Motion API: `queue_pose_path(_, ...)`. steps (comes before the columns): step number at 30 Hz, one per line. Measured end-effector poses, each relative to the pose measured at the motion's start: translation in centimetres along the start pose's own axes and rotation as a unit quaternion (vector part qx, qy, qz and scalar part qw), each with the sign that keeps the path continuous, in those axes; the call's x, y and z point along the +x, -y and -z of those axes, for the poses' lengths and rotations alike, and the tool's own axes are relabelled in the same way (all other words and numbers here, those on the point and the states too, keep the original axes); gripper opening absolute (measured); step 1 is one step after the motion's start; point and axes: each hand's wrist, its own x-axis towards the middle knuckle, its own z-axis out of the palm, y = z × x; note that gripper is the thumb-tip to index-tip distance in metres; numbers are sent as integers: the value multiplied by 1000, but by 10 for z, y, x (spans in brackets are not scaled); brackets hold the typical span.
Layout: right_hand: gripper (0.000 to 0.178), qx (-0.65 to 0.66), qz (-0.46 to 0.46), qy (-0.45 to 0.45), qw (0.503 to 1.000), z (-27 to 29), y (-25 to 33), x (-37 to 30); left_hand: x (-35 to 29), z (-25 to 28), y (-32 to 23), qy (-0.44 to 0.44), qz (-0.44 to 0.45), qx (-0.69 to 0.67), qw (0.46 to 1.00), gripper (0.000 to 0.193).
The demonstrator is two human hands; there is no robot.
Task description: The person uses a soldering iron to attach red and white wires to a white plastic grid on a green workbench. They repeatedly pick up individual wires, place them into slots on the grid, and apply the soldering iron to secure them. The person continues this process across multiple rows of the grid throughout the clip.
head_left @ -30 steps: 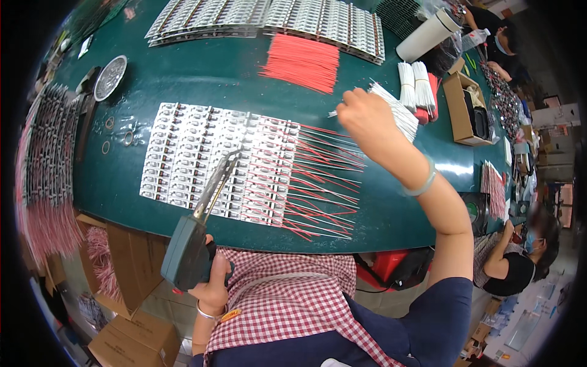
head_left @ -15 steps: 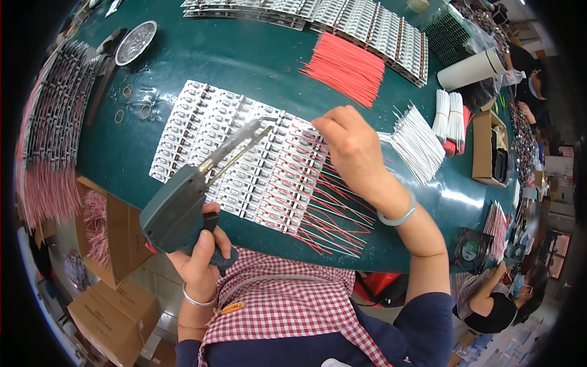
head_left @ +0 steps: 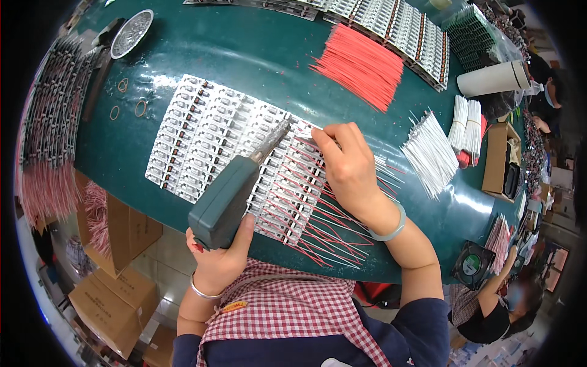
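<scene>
My left hand [head_left: 221, 264] is wrapped round the handle of a dark green soldering gun [head_left: 224, 199]. Its metal tip reaches the upper right part of a white panel of small circuit boards [head_left: 205, 125]. Close to that tip, my right hand [head_left: 351, 165] pinches at the panel's upper edge, seemingly on a thin white wire whose end is mostly hidden by the fingers. Red and white wires [head_left: 333, 235] trail off the panel's right side, below and behind my right hand.
Loose red wires [head_left: 361, 67] and white wires [head_left: 430, 156] lie beyond the panel. More panels [head_left: 403, 37] stand at the back, and wired ones [head_left: 55, 122] are stacked left. A white bottle [head_left: 492, 78], a cardboard box [head_left: 498, 162] and a fan [head_left: 472, 264] are rightward; another person sits there.
The soldering gun has swung right and turned, bringing its tip to the panel's upper right beside my right fingers. My right hand stays near the same spot on the panel.
</scene>
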Motion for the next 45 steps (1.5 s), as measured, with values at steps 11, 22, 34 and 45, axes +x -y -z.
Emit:
queue_pose_path(11, 36, -10, -2, 13, 1000, 1, 2, -1, 11, -10, -7, 3, -59, 79, 995, 20)
queue_pose_path(22, 35, -24, -3, 17, 1000, 1, 5, 1, 10, -15, -6, 15, -107, 115, 988, 17)
queue_pose_path(34, 34, -24, -10, 33, 999, 3, 6, 2, -7, -7, 4, -25, -55, 117, 991, 23)
queue_pose_path(45, 35, -32, 6, -15, 999, 3, 7, 0, -9, -4, 5, -33, -83, 119, 989, 25)
